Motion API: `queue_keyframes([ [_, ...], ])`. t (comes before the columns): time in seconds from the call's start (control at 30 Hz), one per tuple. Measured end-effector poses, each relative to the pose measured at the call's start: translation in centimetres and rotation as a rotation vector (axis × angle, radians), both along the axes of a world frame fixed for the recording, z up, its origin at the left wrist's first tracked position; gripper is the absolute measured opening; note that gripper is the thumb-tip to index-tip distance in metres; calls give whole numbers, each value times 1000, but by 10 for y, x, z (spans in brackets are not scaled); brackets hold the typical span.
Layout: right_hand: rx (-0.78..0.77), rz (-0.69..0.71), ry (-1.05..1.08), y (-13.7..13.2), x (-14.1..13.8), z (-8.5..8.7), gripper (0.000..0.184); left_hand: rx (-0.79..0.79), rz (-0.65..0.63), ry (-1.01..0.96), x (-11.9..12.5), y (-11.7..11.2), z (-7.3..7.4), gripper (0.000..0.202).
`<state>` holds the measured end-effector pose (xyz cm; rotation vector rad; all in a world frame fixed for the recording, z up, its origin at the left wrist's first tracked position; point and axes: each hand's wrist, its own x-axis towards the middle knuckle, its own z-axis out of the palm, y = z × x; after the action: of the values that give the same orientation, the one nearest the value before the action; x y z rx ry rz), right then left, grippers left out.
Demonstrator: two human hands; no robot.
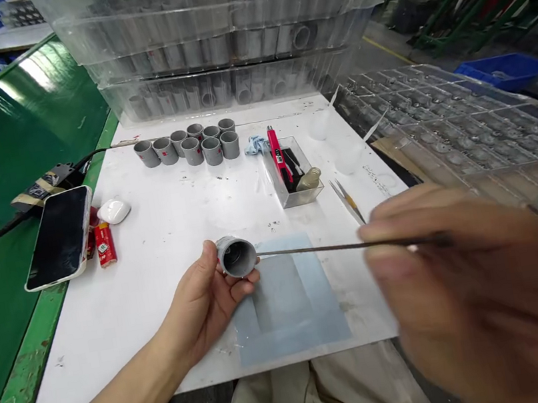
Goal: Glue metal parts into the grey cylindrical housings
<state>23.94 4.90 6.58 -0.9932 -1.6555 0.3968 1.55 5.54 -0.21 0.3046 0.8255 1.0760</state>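
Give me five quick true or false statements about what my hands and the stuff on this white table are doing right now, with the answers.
1. The left hand holds a grey plastic cup with its open end towards the camera. True.
2. The right hand holds a thin rod whose tip reaches the cup's rim. True.
3. The phone lies to the right of the clear box. False: it lies at the table's left edge, beside a white earbud case.
4. The row of grey cups stands at the far side of the table. True.
5. The tweezers are in the right hand. False: they lie on the table by the clear box.
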Motion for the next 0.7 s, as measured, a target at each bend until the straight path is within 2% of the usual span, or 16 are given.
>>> queue_keyframes([
  [0.1,70,134,41,7,-22,-8,24,2,-6,-25,-1,0,-1,50],
  [0.23,247,175,32,23,-39,-16,20,-11,-32,-49,-2,1,-2,52],
  [0.7,220,173,-39,36,-55,-30,18,47,-64,-154,-5,-2,-6,44],
])
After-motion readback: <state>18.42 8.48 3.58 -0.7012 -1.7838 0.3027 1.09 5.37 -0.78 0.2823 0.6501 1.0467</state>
